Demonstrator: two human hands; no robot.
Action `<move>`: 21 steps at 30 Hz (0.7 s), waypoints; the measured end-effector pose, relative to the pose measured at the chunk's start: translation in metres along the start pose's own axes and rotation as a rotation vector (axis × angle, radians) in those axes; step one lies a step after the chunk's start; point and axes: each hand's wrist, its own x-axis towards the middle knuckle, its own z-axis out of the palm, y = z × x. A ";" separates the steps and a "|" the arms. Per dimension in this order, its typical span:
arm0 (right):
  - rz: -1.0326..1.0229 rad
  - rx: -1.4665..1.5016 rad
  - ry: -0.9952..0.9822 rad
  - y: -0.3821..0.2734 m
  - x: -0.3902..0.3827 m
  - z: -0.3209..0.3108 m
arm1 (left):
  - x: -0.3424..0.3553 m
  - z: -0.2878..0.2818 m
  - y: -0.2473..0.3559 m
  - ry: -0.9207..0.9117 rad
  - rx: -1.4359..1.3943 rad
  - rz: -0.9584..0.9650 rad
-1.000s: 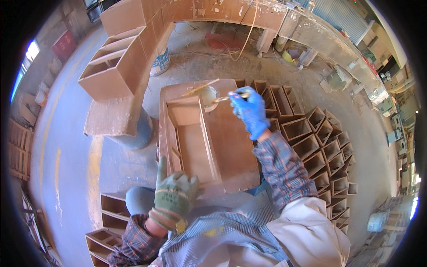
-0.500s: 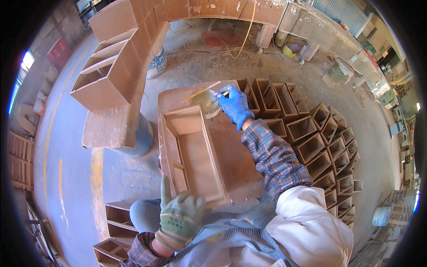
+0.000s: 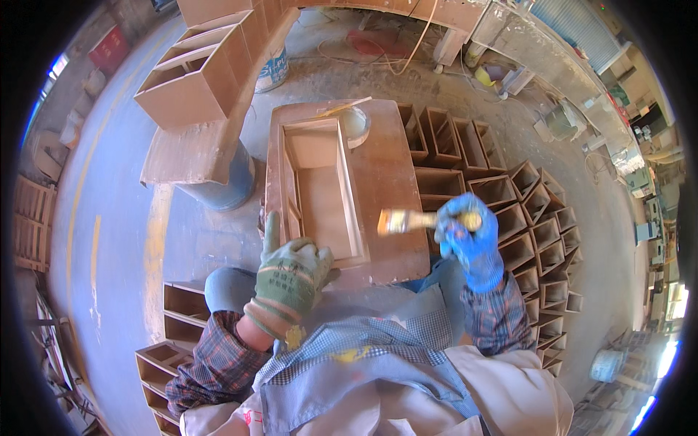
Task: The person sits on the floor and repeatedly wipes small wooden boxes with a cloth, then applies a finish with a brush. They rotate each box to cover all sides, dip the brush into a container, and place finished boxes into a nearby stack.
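In front of me an open wooden box [image 3: 352, 211] with a divider along its left side lies on a brown work board [image 3: 389, 174]. My left hand [image 3: 294, 272], in a grey-green glove, grips the box's near left corner, one finger stretched along its left outer side. My right hand [image 3: 469, 232], in a blue glove, is closed round the handle of a paintbrush [image 3: 407, 221]. The brush is held level over the board's right edge, bristles to the left, apart from the box. At the board's far end sits a round container [image 3: 355, 125] of pale liquid, with a thin stick [image 3: 345, 107] beside it.
Many wooden boxes [image 3: 520, 243] stand packed on the floor to my right. More boxes [image 3: 185, 305] stand low at my left. A larger wooden cabinet [image 3: 182, 94] rests on a curved bench at the far left, above a blue drum [image 3: 218, 185]. A hose [image 3: 396, 71] trails on the floor.
My right hand has drawn back from the container toward me and to the right, bringing the paintbrush with it. The left hand stays at the box's near left corner.
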 end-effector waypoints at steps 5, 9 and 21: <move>0.091 0.059 -0.122 -0.007 -0.037 0.016 | 0.001 -0.002 0.004 -0.067 0.080 -0.029; 0.080 0.022 -0.076 -0.003 -0.021 0.027 | 0.000 -0.002 0.004 -0.088 0.074 -0.042; 0.208 -0.163 -0.140 -0.024 -0.018 0.031 | -0.001 -0.001 0.003 -0.070 0.070 -0.043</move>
